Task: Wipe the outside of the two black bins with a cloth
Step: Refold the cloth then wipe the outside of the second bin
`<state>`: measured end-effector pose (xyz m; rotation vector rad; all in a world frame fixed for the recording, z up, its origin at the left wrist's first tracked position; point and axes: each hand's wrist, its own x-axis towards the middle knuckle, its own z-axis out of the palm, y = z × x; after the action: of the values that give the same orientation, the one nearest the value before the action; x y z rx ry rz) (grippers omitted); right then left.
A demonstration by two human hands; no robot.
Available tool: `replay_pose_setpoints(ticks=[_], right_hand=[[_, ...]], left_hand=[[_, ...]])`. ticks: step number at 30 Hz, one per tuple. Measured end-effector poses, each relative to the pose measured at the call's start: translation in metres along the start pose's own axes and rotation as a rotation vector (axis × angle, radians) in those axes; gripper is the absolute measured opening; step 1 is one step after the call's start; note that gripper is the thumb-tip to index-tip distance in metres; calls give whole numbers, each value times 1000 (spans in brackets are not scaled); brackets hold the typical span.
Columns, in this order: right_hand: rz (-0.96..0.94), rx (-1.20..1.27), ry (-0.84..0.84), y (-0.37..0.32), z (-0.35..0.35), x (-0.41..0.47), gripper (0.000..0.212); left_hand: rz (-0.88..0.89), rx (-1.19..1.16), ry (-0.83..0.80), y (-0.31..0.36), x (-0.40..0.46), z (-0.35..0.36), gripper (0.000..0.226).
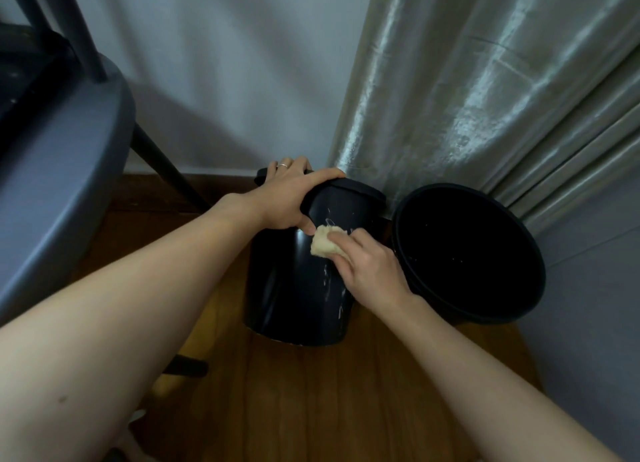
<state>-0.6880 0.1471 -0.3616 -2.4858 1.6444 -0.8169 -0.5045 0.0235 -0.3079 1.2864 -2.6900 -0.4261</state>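
While our left hand [284,198] clamps the rim of the lidded bin [304,288] on the wooden floor [311,392], our right hand [367,267] presses the bunched cloth [323,241] against its streaked side; we should probably wipe downward in overlapping strokes, turning the bin. The open bin [467,253] sits just beside on the right, curtain [467,97] behind, chair [59,170] left: room is tight.

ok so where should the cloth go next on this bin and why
Probably drag the crumpled beige cloth straight down the side of the lidded black plastic bin. The right hand presses it against the upper wall, and pale streaks still show below it toward the base. The left hand has a grip on the lid edge, so the bin looks steady enough for a firm stroke.
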Motion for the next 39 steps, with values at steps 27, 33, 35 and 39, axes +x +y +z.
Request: replay_pose_setpoints(ticks=[27, 33, 35, 39], right_hand=[[50, 5, -12, 9, -16, 33, 33], [120, -33, 48, 13, -20, 45, 32], [190, -25, 84, 12, -19, 49, 33], [53, 52, 22, 10, -7, 16, 31]], left_hand=[[30, 22, -12, 5, -3, -3, 102], [29, 20, -23, 5, -3, -3, 104], [28, 17, -25, 6, -2, -3, 105], [32, 30, -19, 5, -2, -4, 104]])
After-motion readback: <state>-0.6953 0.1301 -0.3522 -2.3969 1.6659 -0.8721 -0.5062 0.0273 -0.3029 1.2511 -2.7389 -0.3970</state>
